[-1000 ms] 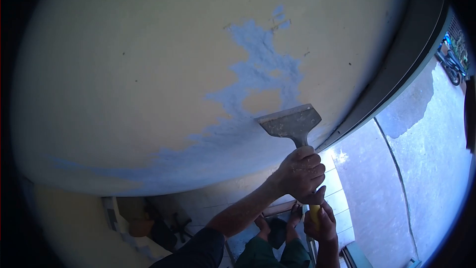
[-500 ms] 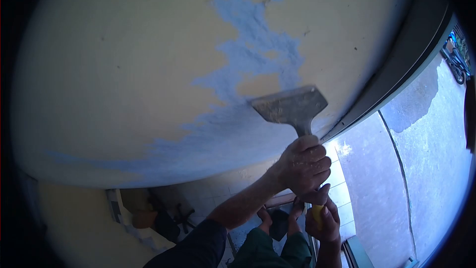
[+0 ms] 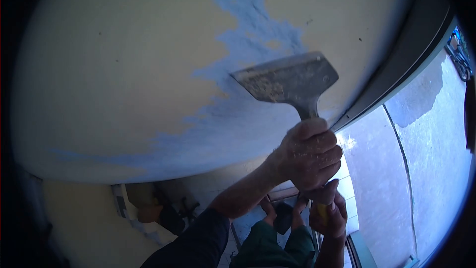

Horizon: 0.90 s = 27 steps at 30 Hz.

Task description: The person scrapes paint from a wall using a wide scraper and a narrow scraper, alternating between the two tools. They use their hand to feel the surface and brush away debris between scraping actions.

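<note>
A wide-bladed scraper [image 3: 290,77] lies against a cream-painted wall [image 3: 134,84], its blade over the lower part of a bare bluish patch [image 3: 253,25]. Crumbs of paint cling to the blade. My left hand [image 3: 313,155], dusted with flakes, is wrapped round the upper handle just below the metal neck. Beneath it, my right hand [image 3: 329,214] grips the lower end of the same handle, where a bit of yellow shows between the fingers. The rest of the handle is hidden by both hands.
A dark frame [image 3: 396,64] edges the wall at the right. Beyond it is a concrete floor [image 3: 377,178] with a dark joint line. Below, my feet stand near a dark object [image 3: 283,217], and an orange-and-dark item [image 3: 150,213] lies at the lower left.
The scraper and both hands have moved up along the wall. The blade now covers a cream remnant that showed just above it before. The view has shifted slightly.
</note>
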Each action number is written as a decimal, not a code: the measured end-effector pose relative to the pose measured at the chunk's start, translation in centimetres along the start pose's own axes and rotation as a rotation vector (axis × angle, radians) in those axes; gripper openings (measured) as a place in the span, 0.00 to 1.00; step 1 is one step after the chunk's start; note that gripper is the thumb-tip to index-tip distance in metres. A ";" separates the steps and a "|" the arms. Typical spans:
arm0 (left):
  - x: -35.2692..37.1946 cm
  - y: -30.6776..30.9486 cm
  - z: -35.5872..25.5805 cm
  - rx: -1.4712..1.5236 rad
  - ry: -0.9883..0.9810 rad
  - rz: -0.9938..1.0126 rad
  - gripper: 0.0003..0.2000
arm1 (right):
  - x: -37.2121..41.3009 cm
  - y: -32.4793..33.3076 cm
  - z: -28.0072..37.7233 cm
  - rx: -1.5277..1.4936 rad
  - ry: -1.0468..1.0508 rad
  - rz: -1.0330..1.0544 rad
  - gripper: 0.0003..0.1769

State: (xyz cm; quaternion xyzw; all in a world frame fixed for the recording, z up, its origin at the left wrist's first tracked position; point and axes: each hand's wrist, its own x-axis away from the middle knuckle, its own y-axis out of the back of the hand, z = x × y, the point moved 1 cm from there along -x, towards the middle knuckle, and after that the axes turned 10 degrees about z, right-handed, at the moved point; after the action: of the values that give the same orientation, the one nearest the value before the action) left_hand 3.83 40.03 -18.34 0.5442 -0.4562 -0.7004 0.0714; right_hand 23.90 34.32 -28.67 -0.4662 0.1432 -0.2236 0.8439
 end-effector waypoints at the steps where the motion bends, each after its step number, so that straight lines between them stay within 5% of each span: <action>1: 0.5 -0.2 -0.1 -0.010 -0.011 -0.003 0.12 | -0.1 -0.3 -0.1 0.004 0.008 0.012 0.27; 3: 1.9 -1.1 -0.5 0.016 0.028 0.056 0.13 | 0.1 -0.8 -0.4 0.071 0.029 -0.105 0.27; 7: -0.3 0.0 0.4 -0.047 -0.027 0.005 0.13 | -0.9 0.3 0.4 0.001 0.015 0.043 0.29; 11: 1.9 -0.9 -0.8 0.037 0.073 0.149 0.12 | 0.4 0.4 -0.9 0.037 0.000 -0.039 0.29; 18: -0.2 -0.3 0.4 -0.029 -0.002 0.020 0.11 | -1.2 0.6 -0.4 0.006 0.076 0.030 0.30; 25: 2.4 -3.1 -0.8 0.121 0.103 0.136 0.12 | 0.4 2.0 -1.7 0.025 0.024 -0.065 0.28; 27: 0.3 -1.7 0.4 -0.016 -0.016 0.017 0.12 | -1.1 2.1 -0.5 0.033 0.050 -0.005 0.28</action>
State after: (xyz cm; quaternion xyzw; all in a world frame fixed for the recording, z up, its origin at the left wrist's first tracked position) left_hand 4.01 41.03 -19.80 0.5339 -0.4557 -0.7079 0.0782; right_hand 23.22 35.46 -30.69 -0.4471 0.1593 -0.2395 0.8470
